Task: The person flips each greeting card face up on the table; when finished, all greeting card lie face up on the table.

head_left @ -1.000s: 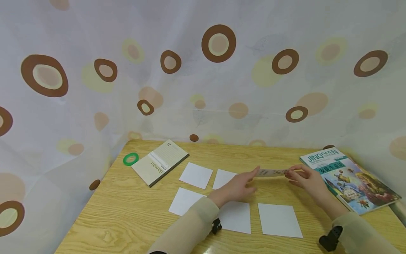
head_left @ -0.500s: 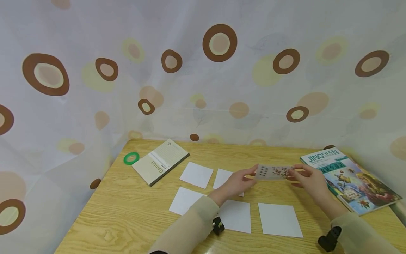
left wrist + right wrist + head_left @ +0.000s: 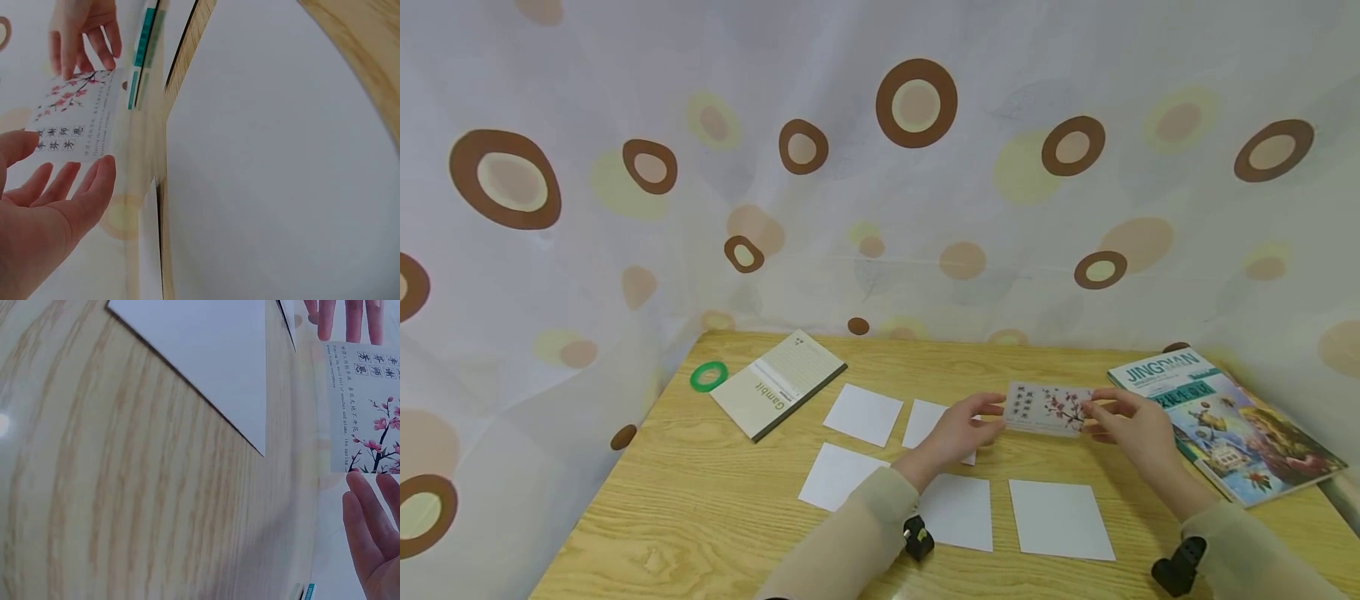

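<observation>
A thin whitish card (image 3: 1037, 410) with a pink blossom branch and dark Chinese characters is held up above the table between both hands. My left hand (image 3: 958, 429) pinches its left edge, the thumb (image 3: 20, 145) overlapping the printed characters in the left wrist view. At the opposite edge, by the blossoms, my right hand (image 3: 1137, 432) holds the card between thumb and fingers. The right wrist view shows the card (image 3: 365, 412) face-on, with fine lettering along one side. Behind the left forearm, part of the white paper squares (image 3: 957, 512) is hidden.
Several white squares lie in rows on the wooden table (image 3: 647, 517), one (image 3: 1062, 521) at the front right. A notebook (image 3: 778, 385) and a green tape ring (image 3: 709, 377) lie back left. An illustrated magazine (image 3: 1228, 429) is beside the right hand. A patterned curtain (image 3: 850, 200) hangs behind.
The card has tilted from nearly edge-on to facing the head camera, so its blossoms and characters show. Both hands stay at its ends, turning slightly; the things on the table have not moved.
</observation>
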`<state>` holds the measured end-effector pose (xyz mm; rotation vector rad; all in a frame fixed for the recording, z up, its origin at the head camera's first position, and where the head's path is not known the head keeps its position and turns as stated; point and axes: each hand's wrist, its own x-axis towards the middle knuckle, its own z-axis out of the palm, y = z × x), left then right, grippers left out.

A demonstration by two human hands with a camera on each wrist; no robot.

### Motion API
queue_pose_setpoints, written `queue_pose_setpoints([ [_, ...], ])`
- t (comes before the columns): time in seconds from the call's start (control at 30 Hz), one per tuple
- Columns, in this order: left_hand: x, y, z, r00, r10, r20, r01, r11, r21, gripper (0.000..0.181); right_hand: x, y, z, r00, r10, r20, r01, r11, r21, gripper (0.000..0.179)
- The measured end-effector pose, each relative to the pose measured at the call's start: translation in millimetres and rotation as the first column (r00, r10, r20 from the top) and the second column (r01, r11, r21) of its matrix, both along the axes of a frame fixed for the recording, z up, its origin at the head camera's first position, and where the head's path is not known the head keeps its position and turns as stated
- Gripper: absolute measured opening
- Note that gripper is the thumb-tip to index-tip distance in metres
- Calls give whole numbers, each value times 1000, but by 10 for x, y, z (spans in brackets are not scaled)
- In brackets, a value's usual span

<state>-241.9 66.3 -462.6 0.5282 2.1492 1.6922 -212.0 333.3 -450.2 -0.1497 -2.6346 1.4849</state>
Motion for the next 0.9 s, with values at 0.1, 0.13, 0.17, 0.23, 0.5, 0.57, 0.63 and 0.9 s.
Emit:
queue_pose_setpoints([
  [0.1,1,5,-9,1000,18,9,-18,1000,11,43,-3,2,0,1000,7,-2,-7,1000,11,46],
  [0.13,2,7,-14,1000,25,11,-25,1000,15,43,-6,1,-1,1000,9,-2,-9,1000,13,47],
  [0.17,3,8,-16,999,32,13,-32,999,19,42,-8,0,-2,1000,12,-2,-12,1000,15,47],
  [0.23,6,15,-24,999,49,22,-49,998,30,41,-16,5,-9,1000,16,-8,-16,999,28,47],
  [0.5,8,72,-47,989,141,43,-143,988,50,37,-29,9,-26,1000,19,8,-19,1000,-11,45],
  [0.57,8,90,-62,987,153,42,-155,987,43,38,-35,7,-30,1000,13,22,-12,999,-45,46],
  [0.63,12,107,-73,986,162,44,-164,986,33,39,-42,2,-34,999,4,36,-1,998,-60,47],
  [0.9,48,141,-97,984,172,40,-171,985,-12,43,-59,-6,-35,998,25,54,-23,999,-29,50],
])
